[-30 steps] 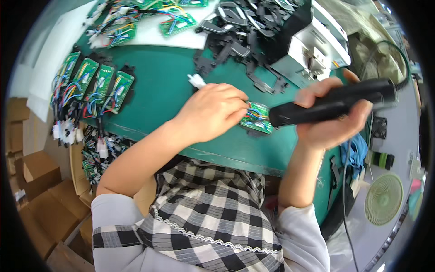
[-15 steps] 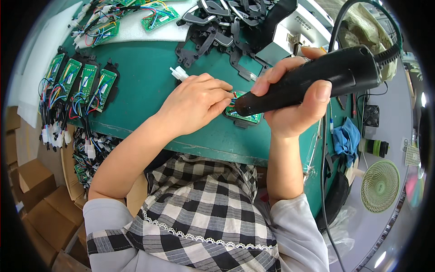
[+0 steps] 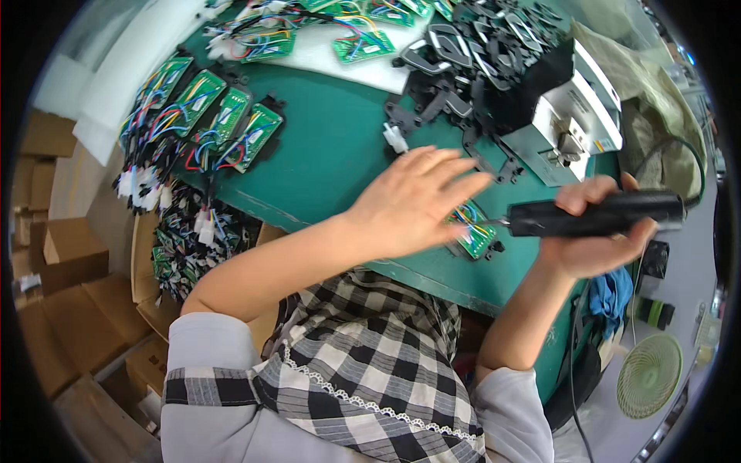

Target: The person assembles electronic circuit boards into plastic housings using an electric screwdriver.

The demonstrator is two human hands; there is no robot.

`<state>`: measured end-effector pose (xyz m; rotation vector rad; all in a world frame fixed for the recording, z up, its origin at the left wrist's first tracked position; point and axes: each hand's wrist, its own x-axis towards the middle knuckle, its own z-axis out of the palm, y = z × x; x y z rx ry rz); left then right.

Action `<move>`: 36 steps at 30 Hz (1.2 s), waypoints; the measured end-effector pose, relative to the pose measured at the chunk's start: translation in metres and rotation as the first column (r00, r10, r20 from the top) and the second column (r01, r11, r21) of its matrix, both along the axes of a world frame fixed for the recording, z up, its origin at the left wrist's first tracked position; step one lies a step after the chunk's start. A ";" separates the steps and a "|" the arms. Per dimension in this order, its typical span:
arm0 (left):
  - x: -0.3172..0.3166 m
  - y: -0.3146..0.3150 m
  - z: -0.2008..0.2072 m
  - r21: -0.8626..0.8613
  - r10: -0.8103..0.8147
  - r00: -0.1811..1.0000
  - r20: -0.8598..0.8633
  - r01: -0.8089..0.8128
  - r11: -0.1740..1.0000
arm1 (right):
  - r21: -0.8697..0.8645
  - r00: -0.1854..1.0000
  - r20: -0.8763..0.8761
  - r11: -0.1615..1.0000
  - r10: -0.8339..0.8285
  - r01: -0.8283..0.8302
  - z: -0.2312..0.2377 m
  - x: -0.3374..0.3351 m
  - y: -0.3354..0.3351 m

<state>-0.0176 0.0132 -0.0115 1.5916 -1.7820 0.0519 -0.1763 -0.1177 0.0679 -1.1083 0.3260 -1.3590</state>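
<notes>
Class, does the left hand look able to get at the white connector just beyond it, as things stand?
Probably yes: the left hand has its fingers spread and looks empty, and nothing visible blocks its way to the white connector.

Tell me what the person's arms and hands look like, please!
The left hand and right hand wear no gloves, and no watch shows. Light grey sleeves end near the elbows. Over them goes a black-and-white checked apron with white lacy trim.

Head-worn fisheye view, steeply downward from close above the green workbench (image 3: 324, 147)
</notes>
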 end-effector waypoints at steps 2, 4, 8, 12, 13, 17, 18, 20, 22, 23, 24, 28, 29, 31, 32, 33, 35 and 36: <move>-0.009 0.000 -0.012 0.074 -0.079 0.995 0.054 0.075 0.994 | 0.016 0.976 0.115 0.982 0.185 -0.188 0.007 -0.016 -0.013; -0.010 -0.003 -0.004 0.253 -0.182 0.980 0.081 0.157 0.955 | 0.013 0.946 0.148 0.956 0.287 -0.292 0.011 -0.016 -0.019; 0.032 0.021 0.055 0.023 0.078 0.991 0.111 -0.081 0.996 | 0.034 0.932 0.197 0.948 0.305 -0.317 0.010 -0.033 -0.033; 0.182 0.085 0.115 0.000 0.765 0.641 0.063 -0.766 0.642 | 0.123 0.997 0.067 0.992 0.033 -0.041 -0.001 -0.057 -0.048; 0.236 0.125 0.114 -0.023 0.850 0.486 0.203 -0.866 0.500 | 0.166 0.996 0.079 0.985 0.036 -0.048 0.000 -0.051 -0.050; 0.377 0.228 0.051 0.607 0.783 0.612 0.112 -0.666 0.433 | 0.224 0.995 0.094 0.975 -0.024 0.002 -0.004 -0.034 -0.050; 0.359 0.203 0.058 0.608 0.761 0.641 0.104 -0.646 0.461 | 0.231 0.996 0.078 0.973 -0.049 0.029 -0.005 -0.033 -0.048; 0.302 0.168 0.086 0.089 0.823 0.234 0.518 -0.971 0.220 | 0.222 0.996 0.050 0.973 -0.074 0.062 -0.007 -0.032 -0.046; 0.227 0.119 0.111 -0.247 0.800 0.261 0.541 -0.860 0.447 | 0.226 0.997 0.055 0.973 -0.053 0.040 -0.007 -0.028 -0.042; 0.187 0.074 0.105 -0.056 0.739 0.546 0.394 -0.788 0.613 | 0.206 0.997 0.041 0.977 -0.070 0.060 -0.010 -0.035 -0.043; 0.147 0.045 0.111 0.095 0.638 0.738 0.220 -0.667 0.739 | 0.222 0.996 0.054 0.973 -0.076 0.062 -0.014 -0.037 -0.045; 0.113 -0.033 0.081 0.211 0.373 0.864 0.339 -0.456 0.865 | 0.230 0.996 0.088 0.973 0.008 -0.028 -0.017 -0.030 -0.040; 0.114 -0.049 0.076 0.241 0.368 0.851 0.374 -0.472 0.848 | 0.227 0.996 0.094 0.974 0.007 -0.028 -0.018 -0.032 -0.040; 0.130 -0.071 0.064 0.204 0.409 0.817 0.406 -0.517 0.831 | 0.218 0.997 0.071 0.975 0.033 -0.048 -0.021 -0.033 -0.040; 0.149 -0.078 0.062 0.183 0.344 0.816 0.465 -0.469 0.864 | 0.231 0.997 0.073 0.972 0.014 -0.030 -0.018 -0.033 -0.036; 0.162 -0.083 0.063 0.163 0.281 0.804 0.524 -0.418 0.894 | 0.228 0.997 0.080 0.973 0.012 -0.030 -0.016 -0.033 -0.036; 0.178 -0.085 0.062 0.283 0.162 0.880 0.447 -0.311 0.908 | 0.231 0.994 0.105 0.972 0.014 -0.038 -0.015 -0.036 -0.035; 0.183 -0.084 0.062 0.415 0.020 0.939 0.342 -0.170 0.894 | 0.232 0.994 0.110 0.972 0.007 -0.033 -0.015 -0.037 -0.035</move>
